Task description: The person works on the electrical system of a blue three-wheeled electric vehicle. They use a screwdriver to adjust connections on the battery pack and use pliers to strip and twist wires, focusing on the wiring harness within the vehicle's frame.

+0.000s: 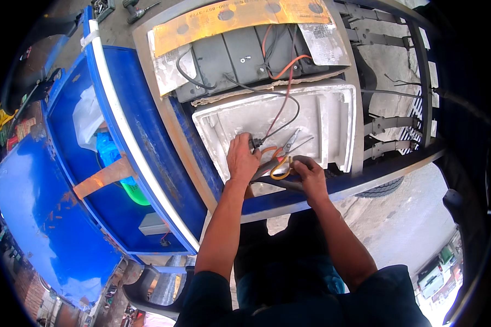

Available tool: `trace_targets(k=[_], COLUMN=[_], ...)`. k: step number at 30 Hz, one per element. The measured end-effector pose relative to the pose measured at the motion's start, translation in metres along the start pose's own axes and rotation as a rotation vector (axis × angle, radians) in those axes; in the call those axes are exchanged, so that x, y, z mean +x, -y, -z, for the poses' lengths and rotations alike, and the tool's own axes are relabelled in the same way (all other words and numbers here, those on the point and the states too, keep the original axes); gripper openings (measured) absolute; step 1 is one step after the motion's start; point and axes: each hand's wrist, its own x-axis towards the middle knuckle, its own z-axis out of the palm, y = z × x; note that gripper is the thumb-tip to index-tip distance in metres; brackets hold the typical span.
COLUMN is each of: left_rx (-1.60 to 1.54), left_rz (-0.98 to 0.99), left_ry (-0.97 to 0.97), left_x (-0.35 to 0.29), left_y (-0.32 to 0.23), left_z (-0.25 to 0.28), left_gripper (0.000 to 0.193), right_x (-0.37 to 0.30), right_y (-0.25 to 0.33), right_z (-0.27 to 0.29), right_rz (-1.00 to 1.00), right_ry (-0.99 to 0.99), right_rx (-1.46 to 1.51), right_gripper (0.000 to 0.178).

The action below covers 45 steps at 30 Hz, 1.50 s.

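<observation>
My left hand (243, 156) is closed on a black connector (255, 143), from which a red and a black wire run up to the batteries (240, 53). Thumb and fingers of my right hand (311, 177) are pinched together beside the yellow loop of a pair of scissors (281, 174); what they hold is hidden. The scissors lie with blades pointing away in a whitish tray (234, 117). Across them rests what looks like a screwdriver with a red and black handle (281, 159). Thick black cable (281, 184) passes between my hands.
A yellow cardboard strip (245, 19) covers the far side of the batteries. On the left stands a blue metal compartment with a white edge bar (125, 114). A blue frame rail (338, 188) runs in front of me. A power drill (136, 10) lies on the floor beyond.
</observation>
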Motion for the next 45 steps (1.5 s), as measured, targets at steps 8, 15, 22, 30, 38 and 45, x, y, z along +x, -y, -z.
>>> trace_targets(k=[8, 15, 22, 30, 38, 45], left_rx=[-0.924, -1.300, -1.579, -1.616, -1.500, -1.568], left_rz=[0.390, 0.445, 0.464, 0.463, 0.441, 0.478], left_ry=[0.277, 0.342, 0.206, 0.164, 0.079, -0.088], left_x=[-0.013, -0.008, -0.009, -0.002, -0.002, -0.007], left_y=[0.026, 0.044, 0.046, 0.050, 0.044, 0.038], left_z=[0.067, 0.050, 0.028, 0.023, 0.019, 0.011], left_gripper=[0.032, 0.034, 0.038, 0.028, 0.033, 0.028], right_x=[0.014, 0.045, 0.057, 0.056, 0.063, 0.056], right_y=[0.029, 0.040, 0.028, 0.034, 0.030, 0.026], right_z=[-0.057, -0.080, -0.093, -0.107, -0.110, -0.126], right_rz=[0.068, -0.025, 0.093, 0.103, 0.075, 0.072], right_ry=[0.336, 0.487, 0.364, 0.271, 0.239, 0.107], right_rx=[0.110, 0.128, 0.069, 0.012, 0.063, 0.138], right_gripper=[0.042, 0.040, 0.025, 0.029, 0.036, 0.038])
